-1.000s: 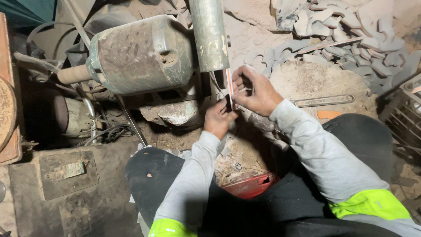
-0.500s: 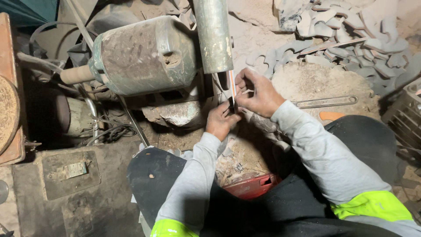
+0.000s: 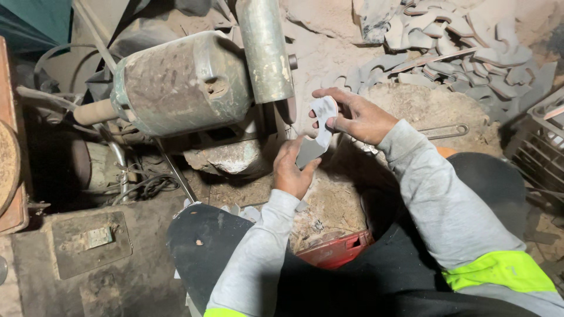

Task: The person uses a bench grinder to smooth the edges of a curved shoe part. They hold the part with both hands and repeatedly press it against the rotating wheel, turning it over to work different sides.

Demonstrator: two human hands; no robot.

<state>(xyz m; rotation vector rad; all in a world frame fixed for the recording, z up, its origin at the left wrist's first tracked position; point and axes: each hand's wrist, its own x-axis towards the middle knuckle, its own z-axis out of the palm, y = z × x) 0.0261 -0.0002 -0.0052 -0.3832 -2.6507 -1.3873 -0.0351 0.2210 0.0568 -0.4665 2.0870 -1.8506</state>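
Flat grey metal blank (image 3: pixel 320 132), curved and dull, pale at its upper lobe, held up just beside the grinding wheel (image 3: pixel 289 110) at the motor's end. Pinched at the top between thumb and fingers of the right hand (image 3: pixel 355 117), gripped at the lower end by the curled fingers of the left hand (image 3: pixel 292 170). Sleeves of soft grey knit with bright yellow-green cuffs. Motor (image 3: pixel 182 82) a squat drum, paint worn, rust-brown and scabbed; upright pipe (image 3: pixel 265 50) in front of it, chipped and stained. Behind, a heap of similar cut blanks (image 3: pixel 470 53), hooked and curved, dusted brown. Red plastic crate (image 3: pixel 338 249) below the hands, partly hidden. Long flat wrench (image 3: pixel 443 130) on the dirt mound to the right. Ground gritty, caked with dust and filings; dim, cluttered workshop corner with cables (image 3: pixel 147 188) at the left.
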